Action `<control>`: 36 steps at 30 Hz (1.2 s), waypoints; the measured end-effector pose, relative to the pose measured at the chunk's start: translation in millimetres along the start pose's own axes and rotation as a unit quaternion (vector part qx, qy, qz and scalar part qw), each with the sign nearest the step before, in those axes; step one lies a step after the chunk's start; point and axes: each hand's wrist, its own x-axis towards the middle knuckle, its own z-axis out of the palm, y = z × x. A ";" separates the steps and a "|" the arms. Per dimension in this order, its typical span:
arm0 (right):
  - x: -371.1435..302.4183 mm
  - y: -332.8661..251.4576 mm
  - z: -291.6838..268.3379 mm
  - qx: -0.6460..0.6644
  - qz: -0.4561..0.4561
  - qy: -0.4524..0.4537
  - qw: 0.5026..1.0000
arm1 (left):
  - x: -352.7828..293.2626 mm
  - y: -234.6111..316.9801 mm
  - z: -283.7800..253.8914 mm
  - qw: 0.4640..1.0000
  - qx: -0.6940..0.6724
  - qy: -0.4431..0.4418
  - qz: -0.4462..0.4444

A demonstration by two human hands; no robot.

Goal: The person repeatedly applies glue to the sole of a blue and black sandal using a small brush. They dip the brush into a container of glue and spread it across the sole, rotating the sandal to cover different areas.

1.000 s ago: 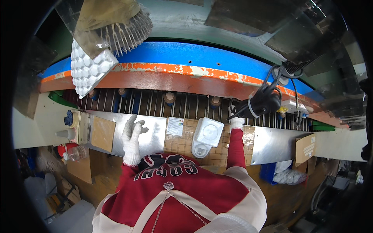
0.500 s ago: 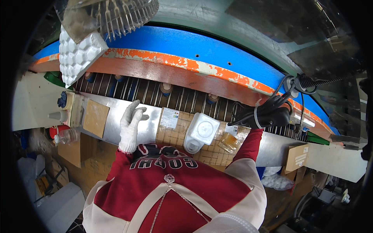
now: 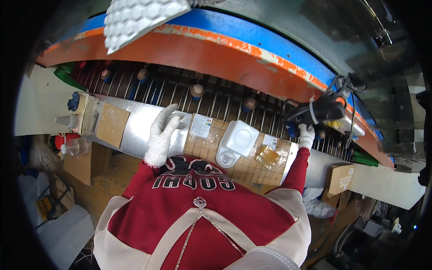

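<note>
My left hand [image 3: 163, 135], in a white knit glove, hovers over the bare metal plate with its fingers stretched and apart, holding nothing. Farther right, my gloved right hand [image 3: 307, 135] reaches under a black cable bundle [image 3: 321, 110]; its fingers are mostly hidden, so I cannot tell what it touches. Between the hands lies a flat brown grid-patterned package [image 3: 204, 146] with printed labels. On it rests a white plastic object with a round dial-like ring [image 3: 239, 139]. An amber, clear-wrapped packet [image 3: 268, 156] sits to its right.
Beyond the metal plate runs a rack of rods or rollers with several blue-and-brown knobs [image 3: 196, 91]. Behind it curves a blue and orange guard [image 3: 180, 45]. A white dimpled sheet [image 3: 135, 22] hangs overhead. Brown card [image 3: 112, 125] and a clear bottle [image 3: 77, 147] are at left, a small carton [image 3: 340, 179] at right.
My right glove now shows below the black cable bundle, where before only the sleeve did. The whole view has shifted, with the dimpled sheet farther right. My left hand keeps a similar pose.
</note>
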 end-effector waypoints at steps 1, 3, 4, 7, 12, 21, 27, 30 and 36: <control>-13.2 -2.4 -0.1 0.116 0.025 0.034 0.992 | -2.5 -1.3 1.9 1.000 -0.006 -0.014 0.001; -56.2 -0.4 -13.8 0.114 0.041 0.070 0.990 | -8.6 -4.5 6.5 0.999 -0.017 -0.046 -0.018; -80.9 -0.1 -20.8 0.144 0.033 0.065 0.987 | -11.8 -6.9 9.9 0.997 -0.004 -0.076 -0.004; -165.1 -11.2 -27.4 0.334 0.021 0.045 0.941 | -25.2 -14.8 22.5 0.984 0.009 -0.175 -0.021; -276.3 -79.3 -17.7 0.345 -0.052 -0.038 0.936 | -45.3 -26.7 56.5 0.915 0.010 -0.364 -0.171; -359.3 -129.5 34.4 0.306 -0.004 -0.053 0.951 | -86.7 -65.6 26.2 0.821 -0.295 -0.265 -0.411; -367.2 -81.5 33.1 -0.094 -0.128 -0.134 0.978 | -83.4 -56.9 -21.4 0.930 -0.310 -0.121 -0.156; -369.2 -66.7 44.7 -0.283 -0.186 -0.126 0.932 | -78.6 -22.9 -45.8 0.958 -0.263 -0.101 0.051; -359.1 -62.5 70.1 -0.351 -0.196 -0.058 0.914 | -79.0 20.0 -57.2 0.896 -0.272 -0.083 0.340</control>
